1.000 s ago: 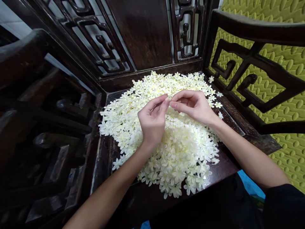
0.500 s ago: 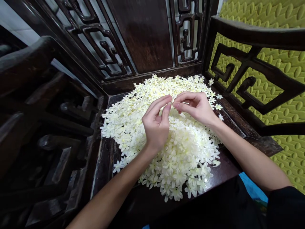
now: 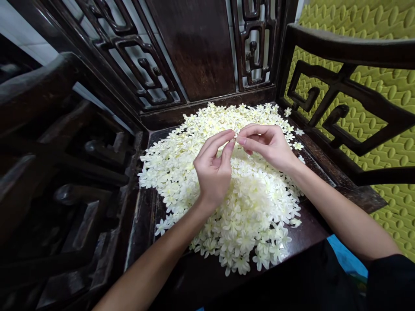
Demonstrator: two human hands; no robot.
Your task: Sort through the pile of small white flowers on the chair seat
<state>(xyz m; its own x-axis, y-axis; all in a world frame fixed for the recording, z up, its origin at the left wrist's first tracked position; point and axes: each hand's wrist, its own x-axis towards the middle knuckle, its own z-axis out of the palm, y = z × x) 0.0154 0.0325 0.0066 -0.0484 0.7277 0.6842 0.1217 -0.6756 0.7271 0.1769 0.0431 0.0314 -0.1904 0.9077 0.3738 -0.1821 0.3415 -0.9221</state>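
My left hand [image 3: 214, 166] and my right hand [image 3: 270, 147] meet at their fingertips above a heap of white flowers [image 3: 181, 172] with pale yellow centres. Thumb and forefinger of each are pinched together. Between the tips shows a small white flower [image 3: 236, 135], partly covered by the fingers. A denser, slightly blurred mound of the same blossoms [image 3: 243, 216] rises below my wrists, nearer to me. All of them lie on the dark wooden seat [image 3: 304, 237] of a chair.
Behind the heap stands the carved chair back [image 3: 202, 52]. Openwork armrests close in the left [image 3: 65, 164] and right [image 3: 350, 86] sides. Beyond the right one is a yellow-green embossed surface [image 3: 389, 207]. A few loose flowers [image 3: 298, 146] lie along the seat's right edge.
Both hands stay almost in place, fingertips still together. My right thumb has shifted slightly, and a bit more white shows between the tips. The whole view has moved a little.
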